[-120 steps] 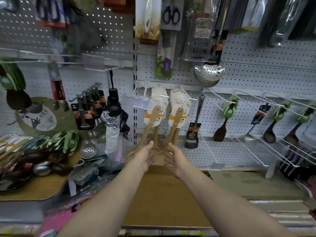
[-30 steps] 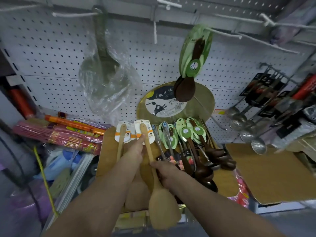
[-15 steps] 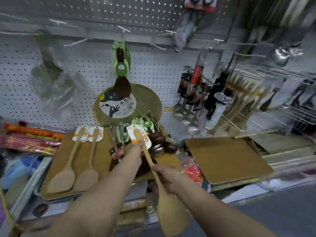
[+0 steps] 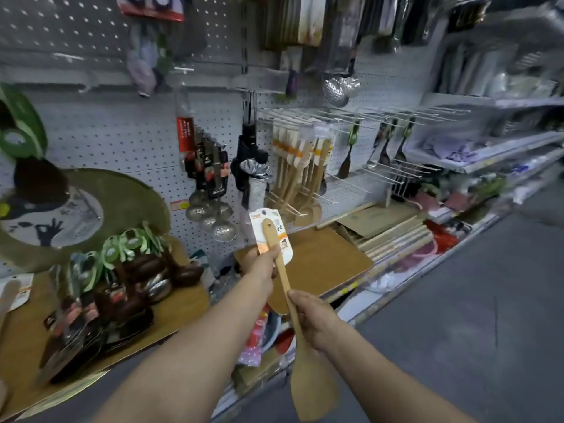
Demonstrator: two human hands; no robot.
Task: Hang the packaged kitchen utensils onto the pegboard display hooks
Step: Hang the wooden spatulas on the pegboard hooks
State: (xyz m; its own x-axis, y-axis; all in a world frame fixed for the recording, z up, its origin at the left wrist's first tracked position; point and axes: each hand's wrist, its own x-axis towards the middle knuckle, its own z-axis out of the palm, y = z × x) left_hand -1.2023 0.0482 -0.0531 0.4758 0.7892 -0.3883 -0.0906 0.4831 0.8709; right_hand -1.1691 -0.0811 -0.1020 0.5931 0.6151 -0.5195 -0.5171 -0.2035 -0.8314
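A wooden spatula [image 4: 311, 389] with a white and orange card label [image 4: 268, 230] is held upright between both hands. My left hand [image 4: 259, 265] pinches the handle's top at the card. My right hand [image 4: 314, 320] grips the handle lower down, just above the blade. On the pegboard [image 4: 122, 138] ahead, several matching wooden spatulas [image 4: 297, 175] hang on white hooks [image 4: 308, 119]. The held spatula is well short of those hooks.
A pile of dark spoons with green labels [image 4: 122, 276] lies on a wooden board [image 4: 183, 306] at the left. Metal skimmers [image 4: 213, 215] hang beside a folded umbrella [image 4: 254, 181]. Another board [image 4: 329, 261] lies below the hooks. Grey aisle floor [image 4: 457, 315] is at the right.
The view has swung right, from the spoon pile toward the hanging spatulas. Both hands carry the spatula along and have raised it toward the hooks.
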